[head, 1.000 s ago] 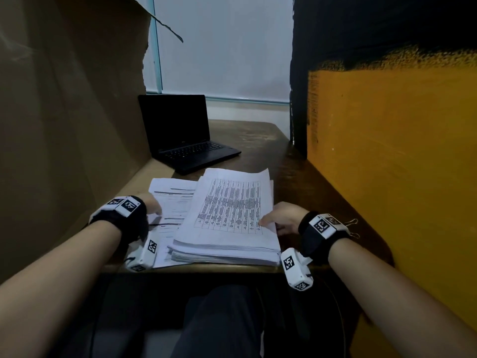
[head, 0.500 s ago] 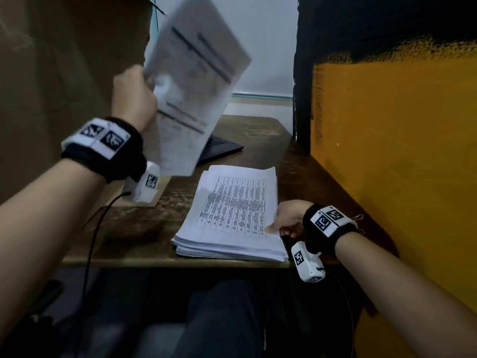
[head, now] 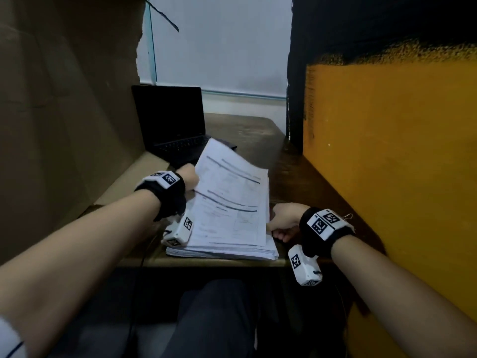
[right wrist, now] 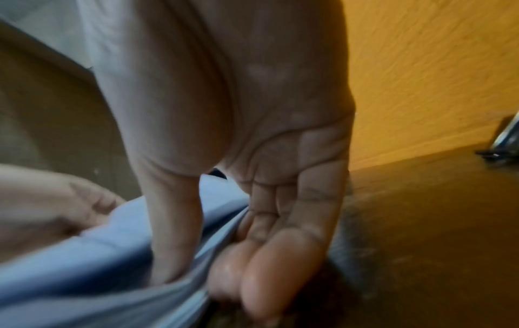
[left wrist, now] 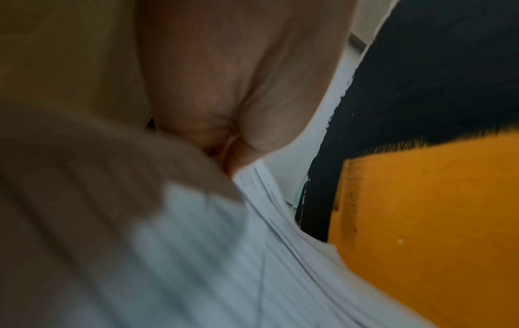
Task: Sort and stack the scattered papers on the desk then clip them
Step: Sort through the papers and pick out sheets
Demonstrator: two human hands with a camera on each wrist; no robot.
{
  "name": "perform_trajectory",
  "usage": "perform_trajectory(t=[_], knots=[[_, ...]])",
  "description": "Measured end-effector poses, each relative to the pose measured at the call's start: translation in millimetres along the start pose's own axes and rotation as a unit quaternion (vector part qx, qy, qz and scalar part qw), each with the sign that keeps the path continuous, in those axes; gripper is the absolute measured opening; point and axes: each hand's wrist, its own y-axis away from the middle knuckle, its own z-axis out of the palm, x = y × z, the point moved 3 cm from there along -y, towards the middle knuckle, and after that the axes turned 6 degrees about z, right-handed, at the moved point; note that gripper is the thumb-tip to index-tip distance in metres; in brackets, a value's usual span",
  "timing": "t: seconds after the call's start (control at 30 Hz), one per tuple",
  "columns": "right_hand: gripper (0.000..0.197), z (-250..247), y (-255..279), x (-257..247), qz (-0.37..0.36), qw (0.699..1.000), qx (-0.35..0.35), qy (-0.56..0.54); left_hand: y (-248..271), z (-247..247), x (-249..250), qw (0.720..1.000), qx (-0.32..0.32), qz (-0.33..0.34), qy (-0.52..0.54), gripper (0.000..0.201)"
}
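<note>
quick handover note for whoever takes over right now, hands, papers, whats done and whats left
Left hand: grips the left edge of the loose sheets, which are partly down on the stack, far end lifted.
Right hand: holds the stack's right edge, thumb on top, fingers at the side.
Papers: the stack sits at the desk's near edge. Binder clip lies behind the right wrist, untouched.
Done: no other sheets visible on the desk.
Left: lay the sheets flat, square the edges, clip.
</note>
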Motion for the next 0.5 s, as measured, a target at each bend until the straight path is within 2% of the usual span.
perform_trajectory(t=[0.07, 0.17, 0.2, 0.27, 0.33, 0.37, 0.43, 0.5], knots=[[0.020, -6, 1, 6, 0.014, 0.998, -0.025, -0.048, 4, 6, -8, 0.998, -0.052, -0.015, -0.030, 0.029], [0.042, -21, -3, 11, 0.007, 0.982, 0.022, -0.185, 18, 7, -12, 0.993, -0.108, -0.033, -0.028, 0.037], [0.044, -22, -5, 11, -0.009, 0.970, 0.032, -0.243, 22, 10, -12, 0.992, -0.118, -0.051, 0.006, 0.039], [0.041, -17, -7, 3, -0.044, 0.947, -0.002, -0.317, 33, 20, -7, 0.969, -0.135, -0.087, 0.188, 0.031], [0.031, -5, -9, -5, -0.067, 0.953, -0.033, -0.294, 38, 29, -4, 0.938, -0.117, -0.122, 0.302, 0.021], [0.024, 0, -10, -8, -0.079, 0.961, -0.033, -0.263, 36, 31, -6, 0.930, -0.086, -0.136, 0.332, 0.019], [0.017, 6, -9, -12, -0.100, 0.968, -0.035, -0.228, 30, 29, -15, 0.920, -0.025, -0.138, 0.366, 0.021], [0.020, 6, -9, -7, -0.108, 0.965, -0.045, -0.233, 26, 32, -29, 0.918, 0.010, -0.138, 0.372, 0.029]])
